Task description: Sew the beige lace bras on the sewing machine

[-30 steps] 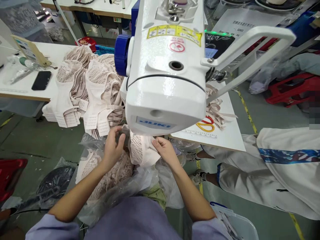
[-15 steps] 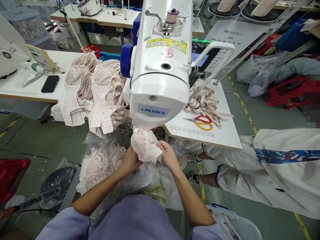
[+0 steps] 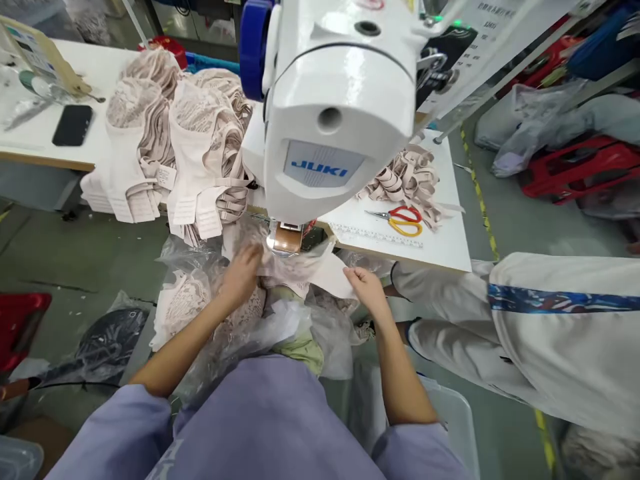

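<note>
left hand sits just left of centre, laid on top of the pale pink lace piece, fingers pointing up toward the metal presser foot. hand is blurred, cannot tell if it pinches the cloth or only presses on it. right hand is right of centre, fingers closed on the right edge of the same lace piece, pulling a plain flap of it out flat. the lace piece lies between the two hands, right under the front end of the white sewing machine, its top edge tucked beneath the presser foot.

below the hands, a crumpled clear plastic bag holds more lace pieces, spilling to the lower left. person's lilac sleeves and lap fill the bottom of the frame.

upper left: a stack of pink lace garments with white tags hangs over the edge of a white table; a black phone lies flat on it, well apart from the stack. right of the machine, on the white sewing table, a loose pile of beige straps with red and yellow scissors just beside it, toward the near edge. a printed ruler strip runs along that edge.

right side: another person in white clothes with a blue stripe, near the table corner. red stool upper right, grey bags around it. red thing at the left edge, on the floor.
</note>
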`<state>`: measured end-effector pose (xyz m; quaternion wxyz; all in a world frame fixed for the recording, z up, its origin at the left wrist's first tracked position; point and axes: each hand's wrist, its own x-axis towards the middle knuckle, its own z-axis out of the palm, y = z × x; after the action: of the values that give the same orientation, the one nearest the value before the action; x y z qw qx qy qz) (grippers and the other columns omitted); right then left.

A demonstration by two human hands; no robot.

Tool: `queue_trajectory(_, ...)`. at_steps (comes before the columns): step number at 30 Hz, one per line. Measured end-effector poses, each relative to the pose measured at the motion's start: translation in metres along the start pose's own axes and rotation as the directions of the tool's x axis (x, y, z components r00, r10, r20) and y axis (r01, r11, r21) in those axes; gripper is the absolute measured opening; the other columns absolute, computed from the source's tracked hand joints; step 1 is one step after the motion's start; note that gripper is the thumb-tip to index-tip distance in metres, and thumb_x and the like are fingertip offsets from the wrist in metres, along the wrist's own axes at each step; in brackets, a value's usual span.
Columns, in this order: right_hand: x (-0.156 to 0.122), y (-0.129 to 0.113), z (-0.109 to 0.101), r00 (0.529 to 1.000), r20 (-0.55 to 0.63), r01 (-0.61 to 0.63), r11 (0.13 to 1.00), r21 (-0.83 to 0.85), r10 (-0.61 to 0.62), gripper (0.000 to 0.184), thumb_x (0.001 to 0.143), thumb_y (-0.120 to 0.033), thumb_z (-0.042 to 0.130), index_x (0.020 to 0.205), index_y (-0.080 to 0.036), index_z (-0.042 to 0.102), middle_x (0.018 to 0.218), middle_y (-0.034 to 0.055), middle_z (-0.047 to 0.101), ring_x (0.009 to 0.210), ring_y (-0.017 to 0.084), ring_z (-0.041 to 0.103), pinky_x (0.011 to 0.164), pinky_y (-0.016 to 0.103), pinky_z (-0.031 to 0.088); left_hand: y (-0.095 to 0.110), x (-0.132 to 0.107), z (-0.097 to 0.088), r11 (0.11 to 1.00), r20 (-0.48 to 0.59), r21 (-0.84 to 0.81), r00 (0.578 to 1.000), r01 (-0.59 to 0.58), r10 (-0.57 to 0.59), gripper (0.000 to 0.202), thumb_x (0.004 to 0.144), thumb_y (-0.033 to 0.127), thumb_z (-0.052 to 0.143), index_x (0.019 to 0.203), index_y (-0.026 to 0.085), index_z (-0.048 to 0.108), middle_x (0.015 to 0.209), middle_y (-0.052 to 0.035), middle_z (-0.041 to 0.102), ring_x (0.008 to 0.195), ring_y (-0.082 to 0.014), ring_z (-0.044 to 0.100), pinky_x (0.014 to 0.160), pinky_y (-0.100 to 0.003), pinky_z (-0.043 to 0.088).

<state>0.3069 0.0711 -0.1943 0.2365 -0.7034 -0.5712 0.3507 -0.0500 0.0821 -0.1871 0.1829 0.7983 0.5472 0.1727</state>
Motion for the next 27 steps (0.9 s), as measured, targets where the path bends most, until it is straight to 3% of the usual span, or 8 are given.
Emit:
queue_trajectory(4,0.012,0.029,0.025,0.992,0.059,-0.091,0.967,-0.237,0.108,0.036,0.085,-0.051,0.062,0.08,-0.016,0.069,0.079,0.0116,0.07,0.078,0.025,0.063,0.072,0.031,0.045,0.007,-0.027,0.008,0.995,0.179,-0.083,0.982,-0.05,0.064,0.032,0.089,0.019,0.061,0.12,0.014,0.067,0.132,-0.0146,0.066,0.118,-0.0269,0.064,0.1,-0.036,0.053)
queue_trajectory(8,0.02,0.009,0.088,0.994,0.101,0.059,0.963,-0.265,-0.033,0.059,0.085,-0.048,0.064,0.132,-0.012,0.058,0.137,0.0227,0.058,0.129,0.035,0.051,0.104,0.045,0.042,-0.02,-0.072,-0.042,0.983,0.118,-0.007,0.977,0.181,-0.179,0.028,0.098,0.03,0.046,0.114,0.016,0.063,0.114,-0.0117,0.071,0.104,-0.0243,0.067,0.087,-0.034,0.051)
queue_trajectory(12,0.009,-0.042,0.148,0.906,0.168,0.399,0.916,-0.041,-0.387,0.056,0.089,-0.049,0.064,0.133,-0.014,0.058,0.137,0.0204,0.058,0.131,0.032,0.05,0.113,0.049,0.038,-0.043,-0.135,-0.093,0.765,0.069,0.313,0.79,0.563,-0.609,0.035,0.095,0.052,0.048,0.086,0.02,0.058,0.085,-0.0063,0.067,0.079,-0.0225,0.062,0.062,-0.029,0.037)
queue_trajectory(14,-0.005,-0.07,0.164,0.805,0.289,0.516,0.852,0.088,-0.518,0.044,0.092,-0.047,0.062,0.125,-0.018,0.064,0.128,0.0159,0.064,0.124,0.03,0.056,0.109,0.046,0.043,-0.047,-0.164,-0.099,0.652,0.123,0.436,0.677,0.62,-0.726,0.047,0.09,0.066,0.049,0.082,0.02,0.054,0.082,-0.0069,0.065,0.074,-0.0235,0.061,0.056,-0.029,0.03)
queue_trajectory(16,-0.022,-0.095,0.172,0.691,0.434,0.566,0.806,0.173,-0.579,0.035,0.095,-0.044,0.062,0.119,-0.02,0.067,0.123,0.0124,0.068,0.118,0.027,0.061,0.103,0.042,0.047,-0.047,-0.188,-0.095,0.624,0.192,0.483,0.621,0.615,-0.76,0.051,0.09,0.07,0.047,0.082,0.02,0.053,0.081,-0.0071,0.064,0.071,-0.0235,0.06,0.055,-0.03,0.028)
queue_trajectory(18,-0.038,-0.115,0.176,0.6,0.529,0.588,0.779,0.217,-0.6,0.031,0.095,-0.042,0.063,0.116,-0.02,0.069,0.119,0.0109,0.07,0.113,0.026,0.064,0.097,0.039,0.049,-0.045,-0.205,-0.086,0.643,0.186,0.482,0.647,0.595,-0.739,0.049,0.094,0.066,0.043,0.085,0.019,0.054,0.082,-0.0076,0.064,0.074,-0.0238,0.061,0.058,-0.03,0.03)
queue_trajectory(23,-0.062,-0.148,0.19,0.407,0.618,0.642,0.692,0.33,-0.673,0.032,0.095,-0.046,0.065,0.115,-0.021,0.069,0.114,0.0079,0.072,0.108,0.023,0.065,0.09,0.033,0.05,-0.035,-0.213,-0.064,0.789,0.111,0.471,0.86,0.395,-0.498,0.047,0.095,0.062,0.047,0.092,0.017,0.06,0.09,-0.0116,0.064,0.088,-0.0283,0.06,0.073,-0.034,0.038)
queue_trajectory(27,-0.062,-0.161,0.198,0.357,0.621,0.681,0.65,0.338,-0.698,0.046,0.09,-0.051,0.07,0.122,-0.019,0.066,0.12,0.0093,0.07,0.112,0.024,0.063,0.094,0.032,0.047,-0.024,-0.199,-0.057,0.903,0.199,0.353,0.923,0.245,-0.328,0.036,0.101,0.034,0.036,0.072,0.02,0.054,0.073,-0.0057,0.06,0.07,-0.0216,0.057,0.065,-0.032,0.035)
